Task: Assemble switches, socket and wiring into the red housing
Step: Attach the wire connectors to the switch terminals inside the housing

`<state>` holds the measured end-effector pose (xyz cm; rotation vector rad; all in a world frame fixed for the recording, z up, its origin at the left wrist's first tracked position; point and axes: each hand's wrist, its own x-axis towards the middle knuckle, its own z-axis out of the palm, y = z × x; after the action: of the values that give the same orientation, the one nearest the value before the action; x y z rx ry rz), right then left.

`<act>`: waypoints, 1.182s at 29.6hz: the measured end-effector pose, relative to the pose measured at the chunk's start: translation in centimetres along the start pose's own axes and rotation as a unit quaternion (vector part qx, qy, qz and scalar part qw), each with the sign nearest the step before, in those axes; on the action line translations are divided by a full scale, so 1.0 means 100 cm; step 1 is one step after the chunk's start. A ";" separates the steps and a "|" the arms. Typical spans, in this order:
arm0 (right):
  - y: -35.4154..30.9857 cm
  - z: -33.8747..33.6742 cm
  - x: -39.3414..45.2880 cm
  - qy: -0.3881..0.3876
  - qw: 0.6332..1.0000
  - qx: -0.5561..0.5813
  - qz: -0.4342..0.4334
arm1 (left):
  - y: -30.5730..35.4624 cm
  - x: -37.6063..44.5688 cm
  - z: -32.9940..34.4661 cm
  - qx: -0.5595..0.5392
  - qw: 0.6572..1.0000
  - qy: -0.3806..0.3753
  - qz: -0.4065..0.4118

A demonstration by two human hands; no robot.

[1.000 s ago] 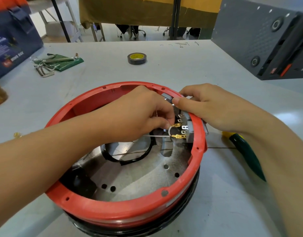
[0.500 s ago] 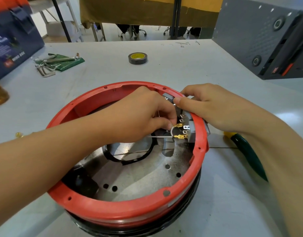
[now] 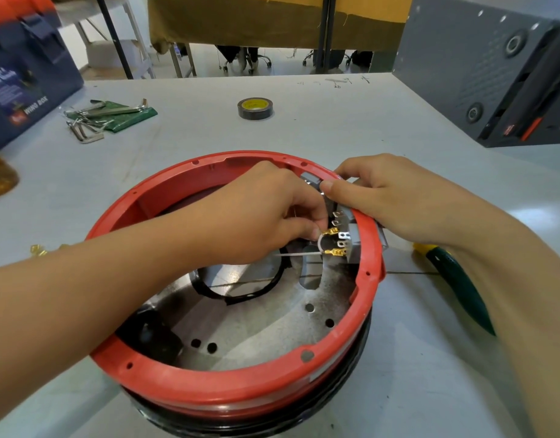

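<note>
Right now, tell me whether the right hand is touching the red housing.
Touching. The head view shows the right hand draped over the red housing rim, its thumb pressed on the grey switch set in the wall.

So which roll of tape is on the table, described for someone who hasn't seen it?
Start at the round red plastic housing and look straight past its far rim. The small dark roll of tape lies flat there, alone, its yellow core showing.

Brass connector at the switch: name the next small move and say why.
Probably push the brass connector that the left hand pinches onto a bare terminal tab. It sits just short of one, and the right hand braces the switch at the red housing rim.
</note>
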<state>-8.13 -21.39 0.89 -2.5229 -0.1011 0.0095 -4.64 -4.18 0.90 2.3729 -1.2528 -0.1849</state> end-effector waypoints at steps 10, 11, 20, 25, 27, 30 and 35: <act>0.004 -0.004 -0.003 -0.041 0.999 0.022 0.004 | -0.001 0.000 -0.001 -0.022 0.999 0.006 -0.023; 0.005 -0.005 -0.003 -0.050 0.998 0.025 -0.003 | -0.001 0.000 -0.001 -0.022 0.999 0.006 -0.026; 0.007 -0.003 0.000 -0.052 0.997 0.039 -0.047 | 0.003 0.001 -0.007 -0.002 0.999 -0.015 -0.049; 0.009 -0.001 0.001 -0.054 0.997 0.058 -0.025 | -0.001 -0.003 -0.002 -0.042 0.998 0.009 -0.046; 0.009 0.000 0.002 -0.059 0.996 0.057 -0.025 | -0.004 -0.005 0.000 -0.037 0.999 0.017 -0.034; 0.009 -0.001 0.001 -0.061 0.996 0.053 -0.027 | -0.005 -0.005 0.001 -0.010 1.000 0.026 -0.001; 0.009 -0.001 0.001 -0.066 0.996 0.053 -0.023 | -0.006 -0.004 0.003 0.014 0.999 0.038 0.036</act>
<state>-7.92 -22.14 0.45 -2.4119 -0.2060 0.1599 -4.57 -3.67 0.31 2.3305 -1.3099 -0.0542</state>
